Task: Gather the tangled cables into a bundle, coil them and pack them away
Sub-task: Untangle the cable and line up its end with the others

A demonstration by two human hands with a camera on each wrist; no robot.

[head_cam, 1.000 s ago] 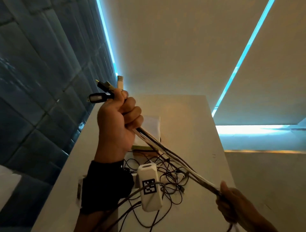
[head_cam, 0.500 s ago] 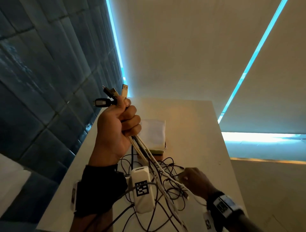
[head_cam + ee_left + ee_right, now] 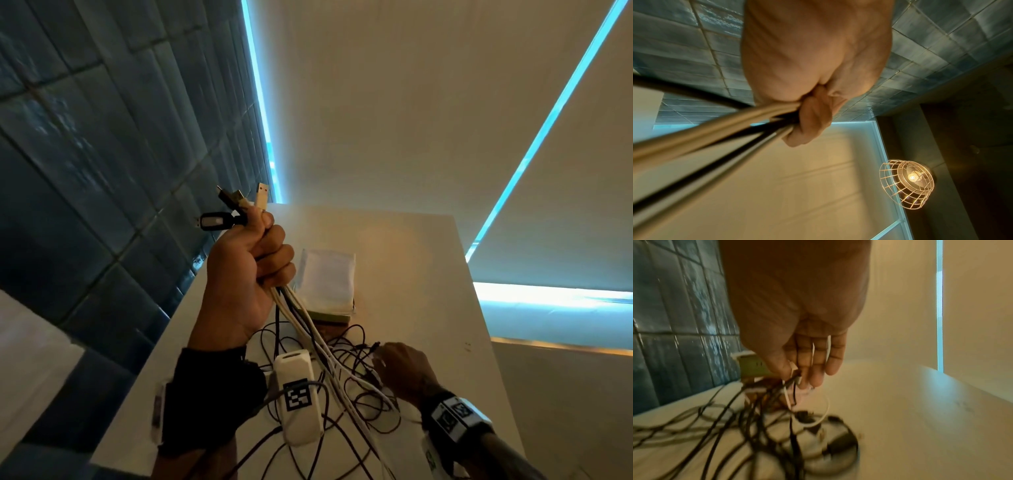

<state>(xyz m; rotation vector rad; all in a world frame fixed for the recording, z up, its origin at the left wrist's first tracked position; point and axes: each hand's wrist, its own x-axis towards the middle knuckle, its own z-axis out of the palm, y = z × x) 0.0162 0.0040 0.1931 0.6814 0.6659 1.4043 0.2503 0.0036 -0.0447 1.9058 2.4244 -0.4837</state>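
My left hand (image 3: 265,263) is raised above the table and grips a bundle of white and black cables (image 3: 301,318); several plug ends (image 3: 239,205) stick out above the fist. The left wrist view shows the fist (image 3: 813,100) closed round the cables (image 3: 731,128). The bundle hangs down into a tangle of thin dark cables (image 3: 356,387) on the table. My right hand (image 3: 380,356) is low on that tangle. In the right wrist view, thumb and forefinger (image 3: 794,373) pinch a white plug and black cable ends (image 3: 795,382) above the tangle (image 3: 756,426).
A cream table (image 3: 411,274) runs along a dark tiled wall (image 3: 102,171). A white pouch (image 3: 329,281) lies on a green box (image 3: 754,366) behind the tangle. A white tagged device (image 3: 298,394) sits by my left wrist. A caged lamp (image 3: 908,181) hangs overhead.
My right hand let go of the taut bundle at the lower right and moved left and forward onto the tangle, taking hold of cable ends. The bundle went slack; the left hand stayed raised.
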